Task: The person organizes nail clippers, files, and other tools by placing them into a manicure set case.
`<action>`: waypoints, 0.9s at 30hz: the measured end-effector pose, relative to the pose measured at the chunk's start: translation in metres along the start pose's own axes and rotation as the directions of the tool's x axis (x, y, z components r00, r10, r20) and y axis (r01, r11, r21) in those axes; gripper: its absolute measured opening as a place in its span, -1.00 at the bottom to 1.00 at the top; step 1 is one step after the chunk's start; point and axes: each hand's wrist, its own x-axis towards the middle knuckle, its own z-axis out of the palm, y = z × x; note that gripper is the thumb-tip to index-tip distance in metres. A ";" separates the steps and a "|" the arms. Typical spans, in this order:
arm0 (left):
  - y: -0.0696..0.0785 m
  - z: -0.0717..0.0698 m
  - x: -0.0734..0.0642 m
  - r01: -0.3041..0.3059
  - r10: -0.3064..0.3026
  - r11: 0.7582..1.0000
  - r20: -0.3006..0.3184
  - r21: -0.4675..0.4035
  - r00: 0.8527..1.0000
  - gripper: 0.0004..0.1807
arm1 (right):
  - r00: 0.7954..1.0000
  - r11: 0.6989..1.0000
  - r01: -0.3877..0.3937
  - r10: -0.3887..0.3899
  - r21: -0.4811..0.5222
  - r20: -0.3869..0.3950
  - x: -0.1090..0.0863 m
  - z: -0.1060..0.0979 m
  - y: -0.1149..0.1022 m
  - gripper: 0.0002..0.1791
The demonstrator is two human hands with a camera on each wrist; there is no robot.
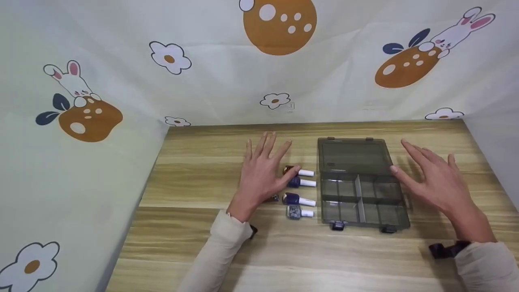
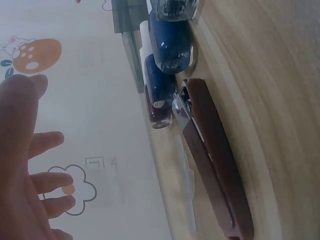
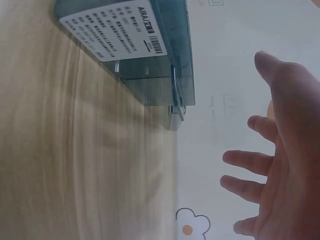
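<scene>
My left hand hovers with fingers spread, left of several nail polish bottles that lie on their sides, white caps to the right. Its thumb overlaps the far amber bottle from above; contact is unclear. Nearer lie two dark blue bottles and a clear glittery one. Under the left wrist is a tool with dark brown handles and a metal head, mostly hidden in the head view. A grey see-through compartment box lies with its lid open. My right hand, fingers spread, is beside its right edge, holding nothing.
Everything lies on a wood-grain table. A patterned cloth rises behind and at both sides. Beside the brown-handled tool is a thin clear strip. The box carries a white label on its side.
</scene>
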 end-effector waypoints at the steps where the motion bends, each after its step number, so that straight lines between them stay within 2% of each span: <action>1: 0.001 0.000 0.000 -0.005 0.004 1.000 -0.004 -0.005 1.000 -0.17 | 1.000 1.000 -0.006 0.006 0.003 0.003 -0.001 0.000 0.000 -0.12; 10: 0.008 0.002 -0.004 -0.036 0.037 0.997 0.016 -0.071 0.999 -0.19 | 0.996 0.997 -0.072 0.072 -0.007 0.059 -0.010 0.003 0.003 -0.24; 15: 0.009 0.006 -0.004 -0.049 0.052 0.993 0.028 -0.108 0.998 -0.22 | 0.997 0.999 -0.054 0.054 0.004 0.052 -0.012 0.007 0.004 -0.30; 21: 0.010 0.011 -0.005 -0.049 0.063 0.988 0.097 -0.144 0.993 -0.25 | 0.998 0.999 -0.031 0.031 0.011 0.060 -0.015 0.015 0.005 -0.37; 27: 0.009 0.018 -0.006 -0.083 0.105 0.984 0.137 -0.156 0.985 -0.27 | 0.996 0.999 -0.048 0.046 0.015 0.080 -0.015 0.020 0.004 -0.42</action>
